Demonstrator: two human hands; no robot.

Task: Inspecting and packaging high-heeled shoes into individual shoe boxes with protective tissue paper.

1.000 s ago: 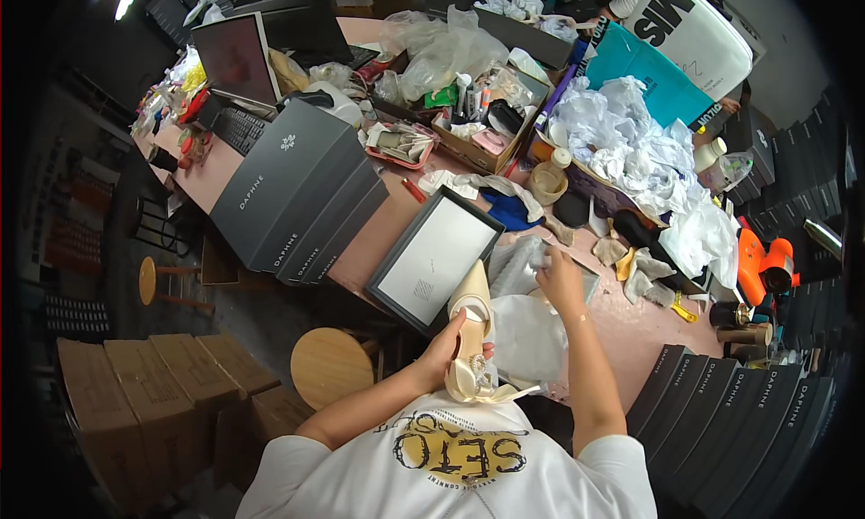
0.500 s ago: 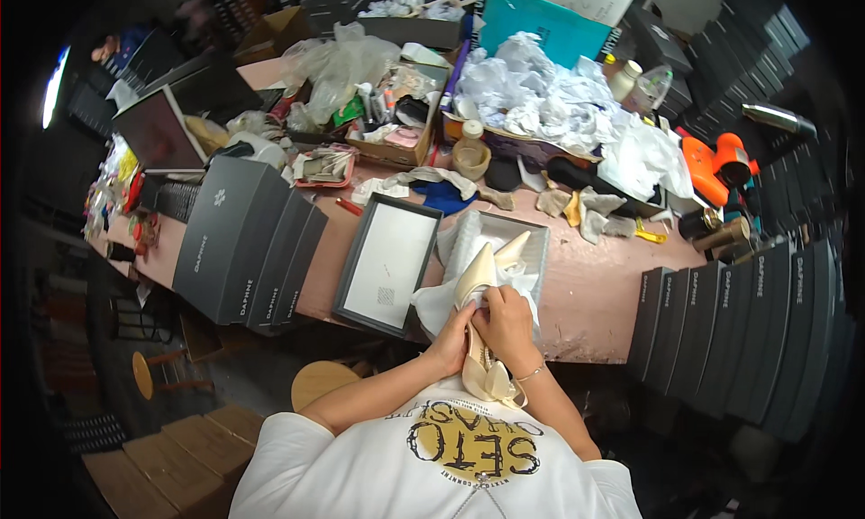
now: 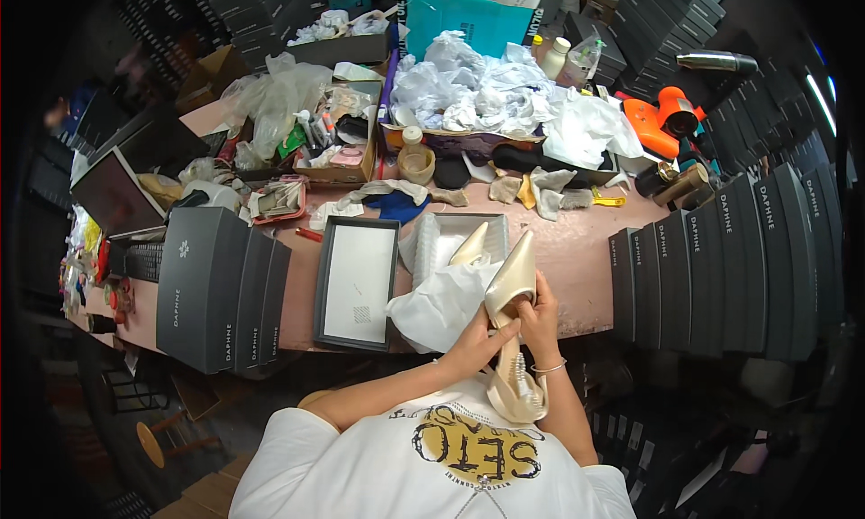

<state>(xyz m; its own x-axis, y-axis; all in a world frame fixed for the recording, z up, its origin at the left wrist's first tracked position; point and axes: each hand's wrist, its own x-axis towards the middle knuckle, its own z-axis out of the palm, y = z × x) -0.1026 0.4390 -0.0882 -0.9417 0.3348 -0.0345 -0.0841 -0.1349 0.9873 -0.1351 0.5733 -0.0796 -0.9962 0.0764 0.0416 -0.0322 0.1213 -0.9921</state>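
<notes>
A cream pointed-toe shoe (image 3: 510, 280) is held in front of my chest, toe pointing away from me and its heel end near my shirt. My left hand (image 3: 476, 346) grips its left side, with the thumb across the middle of the shoe. On the other side my right hand (image 3: 541, 325) is closed round the shoe, fingers at its opening. Past the toe, a matching cream shoe (image 3: 470, 245) lies in an open shoebox (image 3: 434, 240) lined with pale padded wrapping. White tissue paper (image 3: 437, 310) spills over the box's near edge, beside my left hand.
The dark-rimmed box lid (image 3: 395, 285) lies left of the shoebox. Dark shoeboxes (image 3: 203, 289) stand at left, and a long row of shoeboxes (image 3: 712, 280) at right. Behind are crumpled paper (image 3: 482, 86), a jar (image 3: 415, 161), cloth scraps (image 3: 546, 193) and an orange heat tool (image 3: 651, 127).
Both hands have moved the shoe to the right, off the box. My right hand has shifted from over the shoe's opening to its right side. The tissue paper now lies more spread out.
</notes>
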